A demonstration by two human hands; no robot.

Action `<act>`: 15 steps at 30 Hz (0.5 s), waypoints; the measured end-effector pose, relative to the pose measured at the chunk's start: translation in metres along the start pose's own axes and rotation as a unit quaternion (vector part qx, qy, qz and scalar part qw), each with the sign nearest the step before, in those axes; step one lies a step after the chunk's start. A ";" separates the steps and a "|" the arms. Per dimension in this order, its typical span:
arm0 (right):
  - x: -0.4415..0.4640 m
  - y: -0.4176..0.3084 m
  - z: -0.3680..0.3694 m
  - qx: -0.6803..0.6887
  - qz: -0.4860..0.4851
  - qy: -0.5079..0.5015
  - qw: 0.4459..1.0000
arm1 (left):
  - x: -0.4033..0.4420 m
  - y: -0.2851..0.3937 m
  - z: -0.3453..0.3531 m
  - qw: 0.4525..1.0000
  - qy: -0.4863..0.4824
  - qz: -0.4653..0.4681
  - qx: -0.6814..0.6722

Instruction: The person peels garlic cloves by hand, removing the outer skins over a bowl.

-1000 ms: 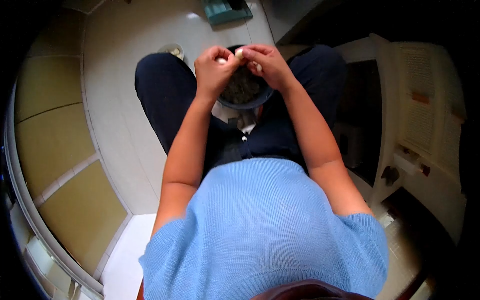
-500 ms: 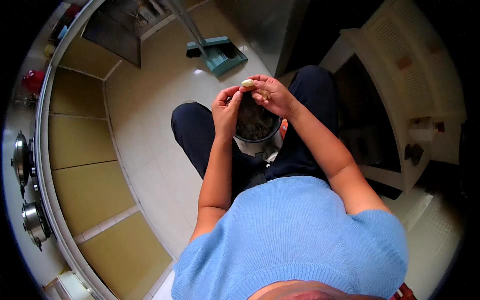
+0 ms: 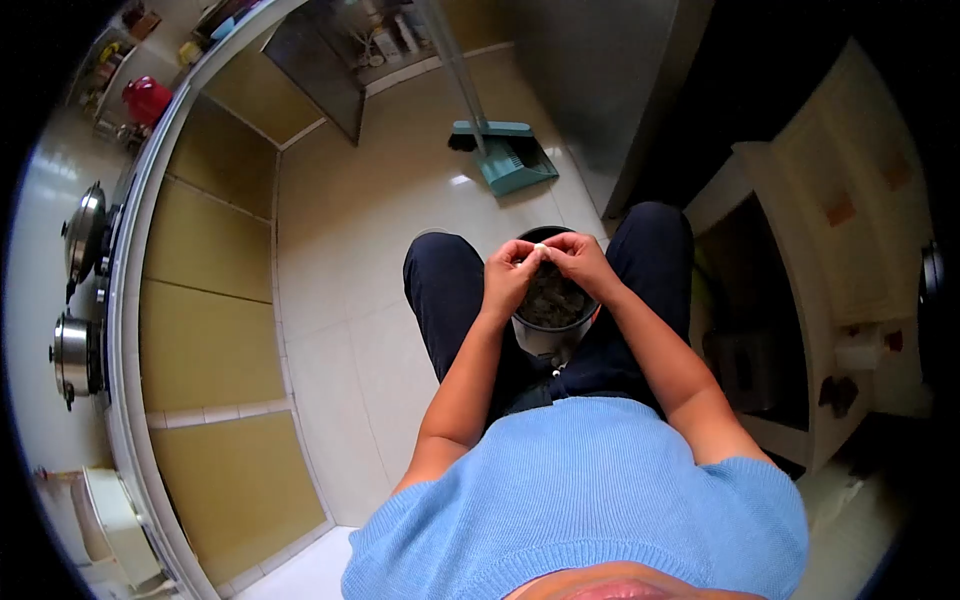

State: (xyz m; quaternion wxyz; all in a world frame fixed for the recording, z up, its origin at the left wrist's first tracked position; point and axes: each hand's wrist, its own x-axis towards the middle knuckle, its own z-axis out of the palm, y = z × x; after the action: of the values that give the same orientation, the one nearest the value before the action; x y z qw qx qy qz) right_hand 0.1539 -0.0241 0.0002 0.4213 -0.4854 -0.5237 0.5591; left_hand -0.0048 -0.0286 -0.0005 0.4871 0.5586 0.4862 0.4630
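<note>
My left hand (image 3: 508,277) and my right hand (image 3: 583,262) meet over a dark-rimmed bin (image 3: 553,314) between my knees. A small whitish piece, like a garlic clove (image 3: 540,249), is pinched between the fingertips of both hands. Another pale bit shows at the fingers of my left hand, too small to make out. Dark grey-brown scraps fill much of the bin beneath the hands. The palms and curled lower fingers are mostly hidden.
A teal dustpan (image 3: 520,175) with a brush stands on the tiled floor beyond my knees. Behind my left knee, the rim of a bowl (image 3: 432,232) peeks out. Steel pots (image 3: 75,355) and a red container (image 3: 147,100) sit on the counter at left.
The view has swung, so hands, bin and dustpan appear lower and further right. The fingertips of both hands have come together on the pale clove, which lay mainly in my right fingers.
</note>
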 end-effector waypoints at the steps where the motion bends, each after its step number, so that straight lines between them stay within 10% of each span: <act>1: 0.000 0.000 0.001 0.002 -0.001 0.008 1.000 | -0.001 0.001 0.000 1.000 -0.005 -0.012 0.003; 15: 0.016 0.012 0.004 -0.109 -0.041 0.060 0.991 | 0.002 -0.002 0.007 0.996 0.051 -0.035 0.065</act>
State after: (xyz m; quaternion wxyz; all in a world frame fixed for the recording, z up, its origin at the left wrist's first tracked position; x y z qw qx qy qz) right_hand 0.1473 -0.0102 -0.0132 0.4187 -0.5392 -0.5750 0.4509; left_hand 0.0021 -0.0274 -0.0028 0.4399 0.5474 0.5591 0.4407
